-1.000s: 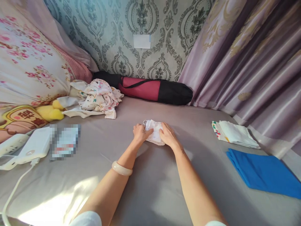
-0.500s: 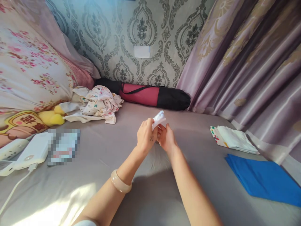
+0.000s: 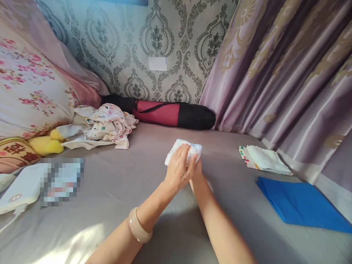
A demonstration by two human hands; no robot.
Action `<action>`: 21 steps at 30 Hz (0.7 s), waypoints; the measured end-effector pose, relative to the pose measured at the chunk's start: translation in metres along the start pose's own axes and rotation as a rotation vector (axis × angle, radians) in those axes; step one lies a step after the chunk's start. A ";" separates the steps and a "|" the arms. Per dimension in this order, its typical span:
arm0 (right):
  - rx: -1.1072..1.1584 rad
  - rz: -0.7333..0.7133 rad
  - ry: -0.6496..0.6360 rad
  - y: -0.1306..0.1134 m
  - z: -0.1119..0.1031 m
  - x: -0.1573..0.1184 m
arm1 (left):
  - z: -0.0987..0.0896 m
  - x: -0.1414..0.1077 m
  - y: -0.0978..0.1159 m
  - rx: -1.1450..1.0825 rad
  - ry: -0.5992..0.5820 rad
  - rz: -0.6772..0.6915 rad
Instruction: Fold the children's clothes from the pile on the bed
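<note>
A small white cloth, bunched or folded, is held between both hands above the grey bed sheet. My left hand lies over the near side of the cloth with its fingers curved across it; a pale bangle circles that wrist. Partly hidden behind the left hand, my right hand supports the cloth from the right and below.
Folded white cloths and a blue folded cloth lie at the right. A red and black bag lines the wall. Crumpled clothes, a yellow plush and a white power bank are at the left.
The white cloth now looks wider and flatter between the hands. My left hand has moved over it, while my right hand has gone partly behind the left. The view has shifted slightly right.
</note>
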State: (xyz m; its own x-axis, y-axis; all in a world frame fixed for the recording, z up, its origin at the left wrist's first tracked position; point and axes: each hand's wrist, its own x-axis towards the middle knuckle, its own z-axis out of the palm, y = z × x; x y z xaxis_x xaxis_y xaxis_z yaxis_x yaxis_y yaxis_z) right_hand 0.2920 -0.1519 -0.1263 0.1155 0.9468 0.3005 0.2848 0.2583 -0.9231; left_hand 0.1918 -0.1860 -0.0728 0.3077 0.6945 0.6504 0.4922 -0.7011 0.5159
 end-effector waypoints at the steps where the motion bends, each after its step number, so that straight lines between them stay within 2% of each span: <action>1: 0.098 0.024 -0.011 -0.002 -0.002 0.001 | -0.008 0.005 -0.001 0.021 0.094 -0.015; 3: 0.272 0.091 -0.057 -0.006 -0.004 0.003 | -0.028 0.017 -0.004 0.075 0.268 -0.053; 5: 0.310 0.163 -0.086 -0.010 -0.004 0.002 | -0.049 0.026 -0.009 0.098 0.394 -0.103; 7: 0.289 0.232 -0.054 -0.013 -0.001 0.000 | -0.058 0.030 -0.015 0.098 0.468 -0.150; 9: 0.258 0.273 0.005 -0.018 0.005 -0.003 | -0.050 0.027 -0.023 0.088 0.422 -0.154; 10: 0.254 0.278 0.025 -0.020 0.008 -0.005 | -0.040 0.024 -0.027 0.080 0.339 -0.143; 13: 0.328 0.295 0.005 -0.025 0.016 -0.008 | -0.001 0.009 -0.038 0.055 -0.127 -0.126; 15: 0.478 0.345 -0.043 -0.026 0.017 -0.008 | 0.017 0.002 -0.042 0.061 -0.286 -0.156; 17: 0.704 0.421 -0.068 -0.027 0.016 -0.005 | 0.021 0.000 -0.044 0.024 -0.298 -0.167; 19: 0.940 0.485 -0.070 -0.031 0.014 -0.002 | 0.014 0.003 -0.044 -0.049 -0.170 -0.208; 21: 1.103 0.531 -0.072 -0.039 0.012 0.002 | 0.005 0.008 -0.042 -0.112 0.012 -0.300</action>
State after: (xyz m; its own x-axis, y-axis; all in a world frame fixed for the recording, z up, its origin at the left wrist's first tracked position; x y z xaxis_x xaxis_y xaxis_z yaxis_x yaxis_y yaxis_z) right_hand 0.2697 -0.1578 -0.0925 -0.0912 0.9835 -0.1565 -0.7437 -0.1718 -0.6461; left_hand 0.1775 -0.1508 -0.0918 0.1521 0.8716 0.4660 0.4663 -0.4789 0.7437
